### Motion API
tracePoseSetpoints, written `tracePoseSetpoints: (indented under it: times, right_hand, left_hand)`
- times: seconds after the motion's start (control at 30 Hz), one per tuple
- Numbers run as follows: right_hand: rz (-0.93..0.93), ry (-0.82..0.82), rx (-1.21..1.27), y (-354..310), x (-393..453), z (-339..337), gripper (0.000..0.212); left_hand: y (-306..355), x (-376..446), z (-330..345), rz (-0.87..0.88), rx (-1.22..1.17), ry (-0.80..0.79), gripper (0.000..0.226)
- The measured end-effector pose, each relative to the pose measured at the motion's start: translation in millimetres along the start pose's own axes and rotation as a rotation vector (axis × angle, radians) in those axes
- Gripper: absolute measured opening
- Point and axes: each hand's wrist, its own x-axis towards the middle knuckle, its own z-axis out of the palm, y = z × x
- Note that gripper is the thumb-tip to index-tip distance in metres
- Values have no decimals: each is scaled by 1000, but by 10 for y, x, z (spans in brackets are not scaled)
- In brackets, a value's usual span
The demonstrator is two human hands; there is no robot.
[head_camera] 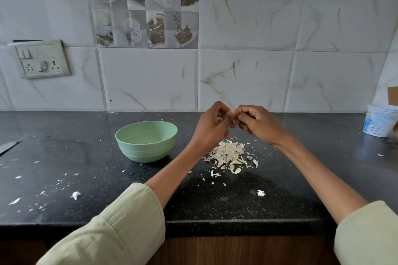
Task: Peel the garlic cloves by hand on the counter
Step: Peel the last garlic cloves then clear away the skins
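Both my hands are raised above the black counter (86,157), fingertips meeting. My left hand (212,123) and my right hand (257,123) pinch a small garlic clove (234,112) between them; only a pale sliver of it shows between the fingers. Directly below the hands lies a pile of white garlic skins (228,154). A pale green bowl (146,143) stands left of the pile, and its inside looks empty from here.
Skin flakes are scattered over the counter, thickest at the left front. A knife blade (8,146) pokes in at the left edge. A white plastic tub (380,120) stands at the far right by the tiled wall. The counter's front edge runs below my forearms.
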Motion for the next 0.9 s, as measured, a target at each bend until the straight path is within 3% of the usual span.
tracePoseSetpoints:
  times: [0.1,0.2,0.43,0.5,0.63,0.77,0.9]
  right_hand:
    - [-8,-6,44,-4,2,6,30]
    - [22,-40,140,-31,-7,18,35]
    - [204,-154,581,-66,-15,-5,31]
    - [192,-128,505,-43,-10,8,31]
    - [-81,52,11,10,3,85,22]
    - [-240,92,-21,13,9,94,14]
    - [-233,99,-2,39,34,53,13]
  left_hand:
    - [-4,-6,40,-13,48,-67,42]
    - [14,-2,-1,-13,-71,-92,38]
    - [72,-32,-29,-71,-321,-110,34]
    - [70,-27,-23,-98,-330,-88,36]
    - [34,-3,-30,-168,-267,25,41]
    - [35,2,-40,-192,-223,48,43]
    - [72,-26,-35,-174,-219,5,42]
